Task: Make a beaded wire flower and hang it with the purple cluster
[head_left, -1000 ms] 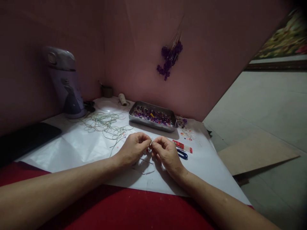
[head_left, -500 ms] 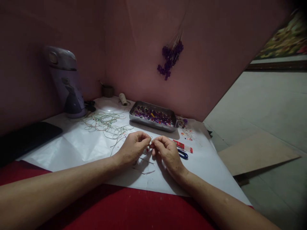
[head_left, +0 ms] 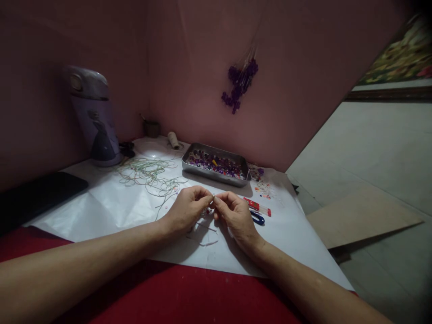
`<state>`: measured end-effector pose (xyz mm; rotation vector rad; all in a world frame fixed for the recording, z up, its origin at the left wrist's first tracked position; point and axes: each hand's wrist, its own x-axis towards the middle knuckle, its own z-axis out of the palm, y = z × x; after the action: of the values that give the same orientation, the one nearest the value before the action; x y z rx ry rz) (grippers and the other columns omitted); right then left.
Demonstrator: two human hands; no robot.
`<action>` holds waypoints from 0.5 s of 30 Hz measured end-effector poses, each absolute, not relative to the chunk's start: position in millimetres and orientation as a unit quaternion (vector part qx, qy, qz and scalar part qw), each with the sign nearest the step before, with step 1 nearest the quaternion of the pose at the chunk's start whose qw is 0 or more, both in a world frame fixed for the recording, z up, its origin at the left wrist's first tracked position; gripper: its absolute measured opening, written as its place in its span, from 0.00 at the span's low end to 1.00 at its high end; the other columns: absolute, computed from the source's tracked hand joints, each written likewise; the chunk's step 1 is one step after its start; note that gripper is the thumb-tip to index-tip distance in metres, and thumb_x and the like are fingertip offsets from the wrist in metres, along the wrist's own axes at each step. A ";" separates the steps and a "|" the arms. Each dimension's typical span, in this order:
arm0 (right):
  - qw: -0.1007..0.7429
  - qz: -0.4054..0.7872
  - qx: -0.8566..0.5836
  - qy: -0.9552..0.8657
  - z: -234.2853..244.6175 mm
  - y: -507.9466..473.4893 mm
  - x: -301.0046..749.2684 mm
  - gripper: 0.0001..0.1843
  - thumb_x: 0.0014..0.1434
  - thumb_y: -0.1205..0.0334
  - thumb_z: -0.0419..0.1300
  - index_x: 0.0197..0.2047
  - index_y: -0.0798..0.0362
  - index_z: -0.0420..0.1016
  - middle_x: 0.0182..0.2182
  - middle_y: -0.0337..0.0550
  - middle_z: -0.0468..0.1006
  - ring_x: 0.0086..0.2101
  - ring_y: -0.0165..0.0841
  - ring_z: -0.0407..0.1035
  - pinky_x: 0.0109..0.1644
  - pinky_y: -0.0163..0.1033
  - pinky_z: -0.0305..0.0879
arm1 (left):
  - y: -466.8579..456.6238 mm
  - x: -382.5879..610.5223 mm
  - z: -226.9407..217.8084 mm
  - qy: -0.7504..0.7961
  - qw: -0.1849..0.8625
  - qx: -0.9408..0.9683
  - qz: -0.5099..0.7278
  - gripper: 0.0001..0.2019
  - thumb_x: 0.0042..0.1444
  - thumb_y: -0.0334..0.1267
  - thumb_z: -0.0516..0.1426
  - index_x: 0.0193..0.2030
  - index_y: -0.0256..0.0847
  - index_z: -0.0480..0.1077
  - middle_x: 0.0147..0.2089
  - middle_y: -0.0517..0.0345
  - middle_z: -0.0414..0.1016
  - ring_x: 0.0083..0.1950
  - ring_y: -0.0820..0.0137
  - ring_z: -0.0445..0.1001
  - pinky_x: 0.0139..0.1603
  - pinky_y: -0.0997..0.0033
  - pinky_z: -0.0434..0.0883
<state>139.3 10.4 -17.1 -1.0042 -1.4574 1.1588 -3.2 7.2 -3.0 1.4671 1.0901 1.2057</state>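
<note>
My left hand [head_left: 191,203] and my right hand [head_left: 234,213] meet fingertip to fingertip above the white sheet. Both are closed in a pinch on a thin cord [head_left: 213,196], of which a tiny loop peeks out between the fingertips. Just below the fingers hang or lie small pale and red beads [head_left: 207,211], partly covered by my hands. Loose cord ends [head_left: 208,244] trail on the sheet underneath. Behind my hands stands a metal tray [head_left: 216,176] full of purple, clear and red beads. Beside my right hand are a red-and-clear packet [head_left: 258,206] and a dark blue handle-like loop [head_left: 258,218].
A tangle of green cord [head_left: 148,173] spreads to the left, near a purple bottle [head_left: 96,119] and a black flat object [head_left: 43,195]. A thread spool [head_left: 173,140] and a small cup [head_left: 151,129] stand behind. Purple bead strands [head_left: 241,81] hang on the pink wall.
My right fingertips have come slightly closer to the left ones, closing around the small cord loop. Everything else stays in place.
</note>
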 end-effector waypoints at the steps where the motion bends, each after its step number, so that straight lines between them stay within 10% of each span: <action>1: 0.490 0.476 -0.414 -0.602 -17.0 10.3 139.3 0.12 0.55 0.53 0.61 0.30 0.54 0.70 0.18 0.34 0.69 0.17 0.24 0.59 0.19 0.30 0.53 | 7.2 -3.3 -2.9 0.443 0.459 0.596 0.488 0.08 0.50 0.38 0.57 0.26 0.36 0.70 0.23 0.60 0.70 0.25 0.74 0.66 0.28 0.73 0.63; 15: 0.487 0.461 -0.425 -0.608 -13.5 8.2 139.8 0.12 0.54 0.54 0.61 0.29 0.54 0.69 0.17 0.33 0.68 0.17 0.24 0.59 0.20 0.31 0.54 | 6.0 -3.8 -3.6 0.444 0.454 0.600 0.487 0.05 0.49 0.36 0.57 0.27 0.37 0.71 0.24 0.60 0.71 0.26 0.73 0.67 0.28 0.73 0.64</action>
<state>139.8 8.2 -13.5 -1.0338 -1.4774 1.1216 -3.8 6.0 -3.6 1.4821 1.0949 1.2018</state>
